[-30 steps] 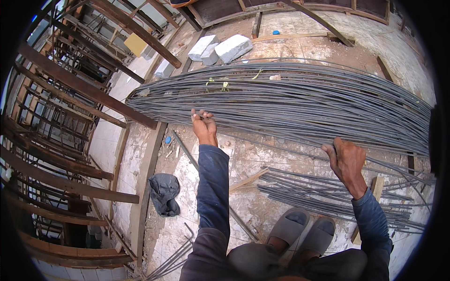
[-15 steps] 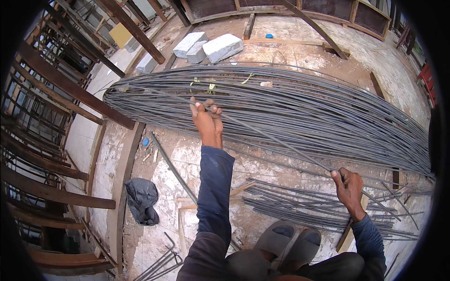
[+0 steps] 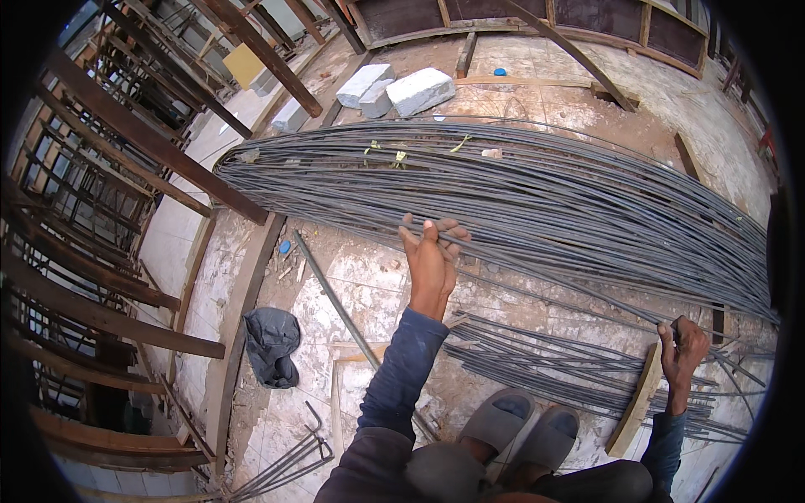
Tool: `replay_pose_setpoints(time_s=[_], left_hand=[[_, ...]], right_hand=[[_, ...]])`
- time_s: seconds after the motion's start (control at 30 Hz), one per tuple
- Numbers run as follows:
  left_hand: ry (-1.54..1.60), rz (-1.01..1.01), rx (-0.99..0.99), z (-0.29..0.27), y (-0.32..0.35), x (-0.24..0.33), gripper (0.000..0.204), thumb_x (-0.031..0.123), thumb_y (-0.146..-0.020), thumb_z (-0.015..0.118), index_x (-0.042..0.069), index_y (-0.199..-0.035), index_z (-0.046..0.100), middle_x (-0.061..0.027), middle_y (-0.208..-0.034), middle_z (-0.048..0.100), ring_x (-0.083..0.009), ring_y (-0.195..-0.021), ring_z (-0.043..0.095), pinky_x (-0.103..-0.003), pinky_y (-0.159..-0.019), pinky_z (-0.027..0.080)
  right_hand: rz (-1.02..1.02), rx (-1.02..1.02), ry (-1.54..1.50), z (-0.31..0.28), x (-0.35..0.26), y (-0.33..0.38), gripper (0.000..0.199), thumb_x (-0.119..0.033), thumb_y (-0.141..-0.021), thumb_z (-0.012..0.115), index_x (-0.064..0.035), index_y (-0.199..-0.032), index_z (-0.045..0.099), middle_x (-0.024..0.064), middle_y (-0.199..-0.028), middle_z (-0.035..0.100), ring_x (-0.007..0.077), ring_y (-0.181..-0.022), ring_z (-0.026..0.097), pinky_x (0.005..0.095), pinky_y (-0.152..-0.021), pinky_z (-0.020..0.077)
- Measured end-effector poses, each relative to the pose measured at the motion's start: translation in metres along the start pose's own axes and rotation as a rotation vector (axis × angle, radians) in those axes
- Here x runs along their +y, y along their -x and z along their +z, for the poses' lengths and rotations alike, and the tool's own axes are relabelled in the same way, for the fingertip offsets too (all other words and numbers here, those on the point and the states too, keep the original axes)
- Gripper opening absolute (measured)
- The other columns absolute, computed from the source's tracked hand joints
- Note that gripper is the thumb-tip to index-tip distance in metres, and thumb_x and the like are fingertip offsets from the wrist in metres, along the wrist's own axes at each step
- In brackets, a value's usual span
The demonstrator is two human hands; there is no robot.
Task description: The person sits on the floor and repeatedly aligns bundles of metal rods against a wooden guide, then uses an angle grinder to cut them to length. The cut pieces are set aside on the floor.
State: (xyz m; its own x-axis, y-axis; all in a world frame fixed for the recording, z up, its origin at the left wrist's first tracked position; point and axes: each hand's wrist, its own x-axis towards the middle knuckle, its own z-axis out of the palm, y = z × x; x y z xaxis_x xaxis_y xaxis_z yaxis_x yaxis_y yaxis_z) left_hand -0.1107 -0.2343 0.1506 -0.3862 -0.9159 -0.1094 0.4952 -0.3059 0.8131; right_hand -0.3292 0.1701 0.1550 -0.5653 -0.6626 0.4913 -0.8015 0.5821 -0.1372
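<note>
A thin grey steel rod point(image 3: 562, 281) slants from my left hand down to my right. The fingers of my left hand point(image 3: 434, 256) curl loosely round it, over the near edge of a big bundle of long steel rods point(image 3: 537, 193). My right hand point(image 3: 683, 348) is closed on the same rod farther right and nearer me. Between my feet and the bundle lies a pile of shorter cut rods point(image 3: 537, 360), their right part resting over a wooden block point(image 3: 637, 402).
White blocks point(image 3: 419, 90) stand beyond the bundle. At left are a black plastic bag point(image 3: 271, 348), a grey pipe point(image 3: 335, 302) and dark wooden posts point(image 3: 159, 147). Bent steel bars point(image 3: 289, 461) lie at the lower left. My sandalled feet point(image 3: 499, 419) are at the bottom.
Both hands have moved right and closer to me, the left farther down the bundle's near side. The rod now lies lower, close along the bundle's near edge. The view has shifted slightly.
</note>
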Motion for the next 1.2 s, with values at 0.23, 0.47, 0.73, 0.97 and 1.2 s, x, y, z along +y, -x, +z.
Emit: replay_pose_setpoints(time_s=[0.23, 0.47, 0.73, 0.97, 1.2], left_hand=[[-0.033, -0.044, -0.081, 0.045, 0.039, 0.002, 0.045, 0.009, -0.105, 0.039, 0.012, -0.143, 0.014, -0.0204, -0.104, 0.058, -0.0258, -0.082, 0.063, -0.046, -0.076, 0.056], [-0.019, -0.271, -0.372, 0.074, 0.086, -0.049, 0.055, 0.012, -0.106, 0.039, 0.018, -0.143, -0.002, -0.0178, -0.115, 0.056, -0.0294, -0.103, 0.063, -0.055, -0.103, 0.048], [-0.096, -0.515, -0.302, 0.016, 0.078, -0.076, 0.038, 0.022, -0.109, 0.033, -0.002, -0.137, 0.024, -0.0280, -0.128, 0.054, -0.0426, -0.117, 0.058, -0.053, -0.101, 0.051], [-0.224, -0.508, -0.184, -0.051, 0.074, -0.120, 0.051, 0.029, -0.107, 0.038, -0.012, -0.137, 0.037, -0.0317, -0.140, 0.045, -0.0430, -0.133, 0.045, -0.050, -0.112, 0.040], [-0.372, -0.638, -0.231, -0.052, 0.092, -0.151, 0.052, 0.025, -0.109, 0.031, -0.018, -0.136, 0.034, -0.0325, -0.143, 0.043, -0.0422, -0.134, 0.045, -0.048, -0.114, 0.040]], right_hand=[[0.013, 0.119, 0.033, -0.023, 0.040, 0.054, 0.040, -0.031, -0.092, 0.065, -0.0024, -0.074, 0.046, 0.0130, -0.064, 0.043, 0.0325, -0.059, 0.044, 0.0431, -0.056, 0.0318], [0.156, 0.106, 0.068, -0.044, 0.135, 0.100, 0.025, -0.021, -0.096, 0.062, 0.0016, -0.087, 0.055, 0.0139, -0.072, 0.047, 0.0277, -0.067, 0.045, 0.0387, -0.061, 0.0361], [0.325, -0.033, 0.130, -0.019, 0.121, 0.126, 0.044, -0.036, -0.090, 0.067, -0.0015, -0.071, 0.048, 0.0147, -0.064, 0.042, 0.0333, -0.065, 0.044, 0.0437, -0.064, 0.0326], [0.280, -0.289, 0.038, 0.002, 0.079, 0.109, 0.064, -0.064, -0.087, 0.061, -0.0013, -0.074, 0.061, 0.0147, -0.070, 0.056, 0.0342, -0.074, 0.056, 0.0459, -0.071, 0.0440], [0.278, -0.435, -0.009, 0.054, 0.045, 0.159, 0.065, -0.065, -0.091, 0.054, -0.0016, -0.095, 0.068, 0.0143, -0.081, 0.064, 0.0320, -0.085, 0.062, 0.0461, -0.083, 0.0483]])
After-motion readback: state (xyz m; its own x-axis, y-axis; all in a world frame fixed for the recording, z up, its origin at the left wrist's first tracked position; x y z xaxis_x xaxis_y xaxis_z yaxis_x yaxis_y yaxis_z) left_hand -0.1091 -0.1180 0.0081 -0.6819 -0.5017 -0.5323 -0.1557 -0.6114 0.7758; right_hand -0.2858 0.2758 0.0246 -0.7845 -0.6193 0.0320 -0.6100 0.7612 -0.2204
